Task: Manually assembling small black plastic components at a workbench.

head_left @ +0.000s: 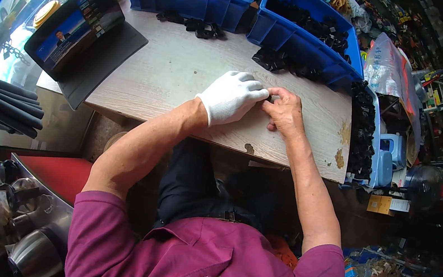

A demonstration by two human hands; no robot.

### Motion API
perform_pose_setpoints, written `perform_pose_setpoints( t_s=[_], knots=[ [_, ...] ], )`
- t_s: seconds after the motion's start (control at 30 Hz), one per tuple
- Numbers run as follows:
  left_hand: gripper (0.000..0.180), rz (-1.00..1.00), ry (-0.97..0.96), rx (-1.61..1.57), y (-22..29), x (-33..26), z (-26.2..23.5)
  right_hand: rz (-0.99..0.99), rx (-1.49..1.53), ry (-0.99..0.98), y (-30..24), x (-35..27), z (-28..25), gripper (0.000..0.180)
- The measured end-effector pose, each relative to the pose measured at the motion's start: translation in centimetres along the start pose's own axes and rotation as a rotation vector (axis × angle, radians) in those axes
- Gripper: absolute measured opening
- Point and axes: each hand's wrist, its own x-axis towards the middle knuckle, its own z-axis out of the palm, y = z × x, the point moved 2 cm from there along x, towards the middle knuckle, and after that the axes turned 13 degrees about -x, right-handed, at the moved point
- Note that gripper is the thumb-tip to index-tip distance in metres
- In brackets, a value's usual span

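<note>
My left hand (233, 97), in a white knit glove, and my bare right hand (285, 112) meet over the middle of the pale wooden table (181, 65). Between their fingertips is a small black part (269, 98), mostly hidden, so its kind does not show. Both hands are closed in a pinch on it. Just beyond them lies a loose pile of small black parts (277, 61), and a smaller group of black parts (195, 26) sits farther left.
Two blue plastic bins (190, 1) full of black parts stand along the far edge. At the right side is a long light-blue tray (377, 126), also with black parts. A tablet in a dark folding case (75, 27) stands at the left. Stacked goods crowd the right.
</note>
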Motion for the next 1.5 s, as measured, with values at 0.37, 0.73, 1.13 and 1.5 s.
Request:
perform_pose_setpoints(
  t_s=[0.37,0.73,1.13,1.5],
  knots=[
    [0.017,-0.427,0.34,0.621,-9.1,-0.9,-5.6,0.103,0.317,-0.005,2.2,-0.9,-2.6,0.043],
    [0.015,-0.507,0.473,0.39,-10.5,-1.6,-5.1,0.401,0.515,0.855,9.6,3.6,-15.9,0.034],
    [0.013,-0.43,0.184,0.021,-7.1,-1.1,-4.3,0.372,0.466,0.46,4.8,7.3,-8.8,0.037],
    [0.029,-0.414,0.115,0.143,-5.0,-0.1,-3.3,0.255,0.5,0.449,3.9,8.6,-7.2,0.027]
  ],
)
